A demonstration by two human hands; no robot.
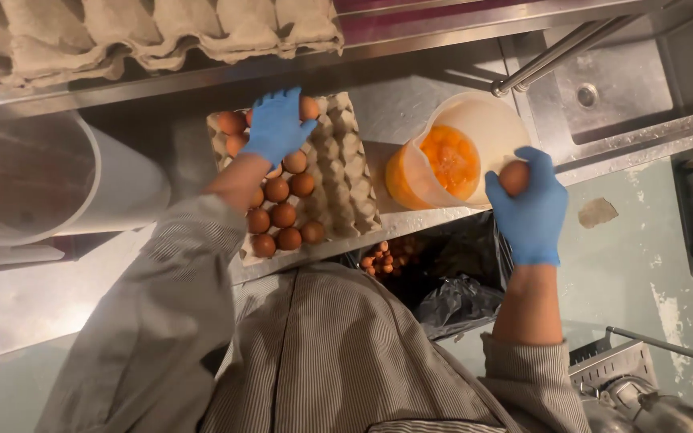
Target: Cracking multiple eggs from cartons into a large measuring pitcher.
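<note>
Head view looks straight down on a person in a striped jacket and blue gloves, standing at a steel tabletop (58,297). The left hand (276,124) lies over the far part of a cardboard egg tray (346,188), its grip curled down over the brown eggs (282,215) there; whether it already closes on one cannot be told, since the glove hides the fingertips. The eggs fill the left half of the tray, while the right half shows bare cups, which suggests the tray is being emptied from that side.

The right hand (532,207) holds a single brown egg (513,177), its grip wrapped around it with the fingers pressed against the shell. The egg sits right at the near right rim of a clear plastic jug (475,120), probably so the shell can be struck on the edge and the contents fall inside. The jug already holds a pool of orange yolks (451,159).

Below the near edge of the tabletop, between the arms, a bin with a black bag (451,289) holds broken shells (385,258), placed within easy drop. A stack of spare trays (138,36) rests on the far shelf, a white bucket (66,180) stands to the left, and a sink (603,92) lies far right.
</note>
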